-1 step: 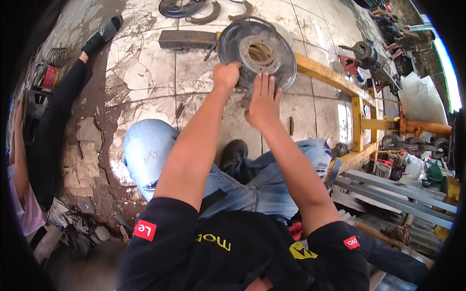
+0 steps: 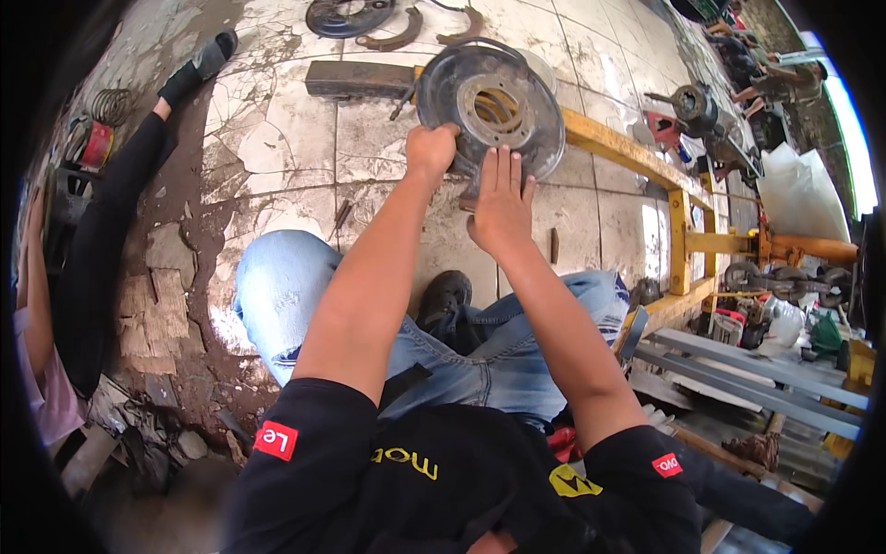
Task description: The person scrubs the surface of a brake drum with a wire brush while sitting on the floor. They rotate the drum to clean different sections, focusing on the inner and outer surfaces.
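Gripping rim of round metal plate (image 2: pixel 494 106), left hand (image 2: pixel 431 152) fisted; right hand (image 2: pixel 501 205) flat, open against it.

Not much in the way of labels here. The black shirt has a small red rectangular patch (image 2: pixel 276 439) on the left sleeve with white lettering, and a matching red patch (image 2: pixel 666 464) on the right sleeve. Across the chest sits yellow lettering (image 2: pixel 404 462) and a yellow badge-like print (image 2: pixel 572 481). Off to the right, by the yellow frame, there's a white plastic bag (image 2: pixel 799 194) and a small red-and-white container (image 2: pixel 729 326), too small to make out
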Available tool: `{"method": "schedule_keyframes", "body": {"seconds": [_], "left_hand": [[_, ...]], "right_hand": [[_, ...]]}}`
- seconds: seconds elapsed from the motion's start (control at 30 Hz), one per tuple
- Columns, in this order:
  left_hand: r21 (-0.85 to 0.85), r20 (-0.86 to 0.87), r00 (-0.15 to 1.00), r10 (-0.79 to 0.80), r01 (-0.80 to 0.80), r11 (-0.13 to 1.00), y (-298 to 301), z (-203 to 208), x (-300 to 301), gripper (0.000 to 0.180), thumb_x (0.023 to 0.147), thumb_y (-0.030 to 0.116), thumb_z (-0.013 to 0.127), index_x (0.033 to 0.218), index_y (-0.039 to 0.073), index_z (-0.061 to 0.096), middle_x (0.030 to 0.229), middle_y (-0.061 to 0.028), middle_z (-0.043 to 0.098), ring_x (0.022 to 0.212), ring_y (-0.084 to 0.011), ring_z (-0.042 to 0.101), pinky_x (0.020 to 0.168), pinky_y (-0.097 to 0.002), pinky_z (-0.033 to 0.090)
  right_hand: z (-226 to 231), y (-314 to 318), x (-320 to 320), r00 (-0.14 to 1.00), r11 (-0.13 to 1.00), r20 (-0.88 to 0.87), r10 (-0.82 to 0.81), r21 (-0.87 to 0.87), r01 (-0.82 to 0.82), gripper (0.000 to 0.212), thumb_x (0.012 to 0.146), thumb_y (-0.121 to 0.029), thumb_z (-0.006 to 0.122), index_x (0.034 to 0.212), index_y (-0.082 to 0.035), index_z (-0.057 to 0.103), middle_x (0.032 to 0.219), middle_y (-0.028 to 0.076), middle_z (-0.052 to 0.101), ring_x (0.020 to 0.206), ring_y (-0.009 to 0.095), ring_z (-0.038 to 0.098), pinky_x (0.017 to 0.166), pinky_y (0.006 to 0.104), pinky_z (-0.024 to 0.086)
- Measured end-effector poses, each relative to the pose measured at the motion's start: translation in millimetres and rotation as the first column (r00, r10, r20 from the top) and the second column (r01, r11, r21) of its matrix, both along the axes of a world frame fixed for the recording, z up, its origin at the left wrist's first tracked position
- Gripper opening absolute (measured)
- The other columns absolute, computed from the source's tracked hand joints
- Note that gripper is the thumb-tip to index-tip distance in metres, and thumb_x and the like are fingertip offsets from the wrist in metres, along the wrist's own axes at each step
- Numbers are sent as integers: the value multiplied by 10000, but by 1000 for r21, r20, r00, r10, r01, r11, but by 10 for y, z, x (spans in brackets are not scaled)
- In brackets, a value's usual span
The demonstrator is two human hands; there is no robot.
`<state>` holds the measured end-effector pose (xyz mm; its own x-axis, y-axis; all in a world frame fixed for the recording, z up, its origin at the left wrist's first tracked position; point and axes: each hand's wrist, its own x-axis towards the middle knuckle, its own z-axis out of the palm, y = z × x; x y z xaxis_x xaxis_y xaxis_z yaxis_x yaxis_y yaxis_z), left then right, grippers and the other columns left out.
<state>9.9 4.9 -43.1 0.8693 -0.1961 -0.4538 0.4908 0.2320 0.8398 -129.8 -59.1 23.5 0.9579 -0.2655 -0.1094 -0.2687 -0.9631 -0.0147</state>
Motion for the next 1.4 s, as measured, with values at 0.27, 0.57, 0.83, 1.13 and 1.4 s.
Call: {"method": "schedule_keyframes", "body": {"seconds": [0.27, 0.57, 0.83, 1.13, 1.4], "left_hand": [[68, -9, 998, -65, 66, 996, -9, 110, 29, 325, 850, 134, 641, 988, -153, 572, 957, -253, 653, 812, -328, 702, 672, -442, 623], [87, -40, 997, -67, 70, 994, 14, 75, 44, 377, 855, 136, 642, 1049, -175, 557, 996, -266, 650, 818, -338, 703, 678, -449, 625], [60, -32, 998, -55, 57, 997, 31, 195, 102, 324, 838, 134, 654, 980, -156, 624, 928, -239, 676, 765, -304, 701, 635, -434, 600], [140, 79, 997, -15, 4, 990, -25, -22, 121, 321, 830, 117, 659, 1014, -141, 615, 938, -237, 678, 735, -282, 694, 612, -425, 580], [134, -37, 998, -53, 58, 989, -29, 210, -9, 358, 773, 144, 676, 958, -160, 640, 921, -262, 688, 809, -326, 688, 723, -408, 531]], "right_hand": [[443, -712, 93, 995, 954, -40, 92, 290, -76, 765, 775, 100, 479, 1510, -6, 294, 1546, 224, 332, 1444, 346, 312, 1196, 418, 269], [-48, -279, -250, 968, 983, 190, 164, 47, -176, 739, 793, 66, 511, 1499, 19, 297, 1547, 239, 316, 1440, 396, 301, 1177, 510, 259], [-78, -159, -263, 976, 984, 124, 178, 12, -180, 819, 792, -3, 584, 1527, 3, 223, 1574, 231, 255, 1457, 401, 258, 1173, 533, 239], [24, -147, -68, 981, 986, 92, 169, -28, -167, 1039, 707, -139, 773, 1536, 2, 164, 1575, 256, 209, 1453, 438, 235, 1168, 553, 244], [91, -84, -148, 992, 995, 72, 104, -11, -104, 1036, 696, -157, 791, 1529, -4, 195, 1557, 257, 248, 1454, 419, 242, 1167, 550, 238]]}}
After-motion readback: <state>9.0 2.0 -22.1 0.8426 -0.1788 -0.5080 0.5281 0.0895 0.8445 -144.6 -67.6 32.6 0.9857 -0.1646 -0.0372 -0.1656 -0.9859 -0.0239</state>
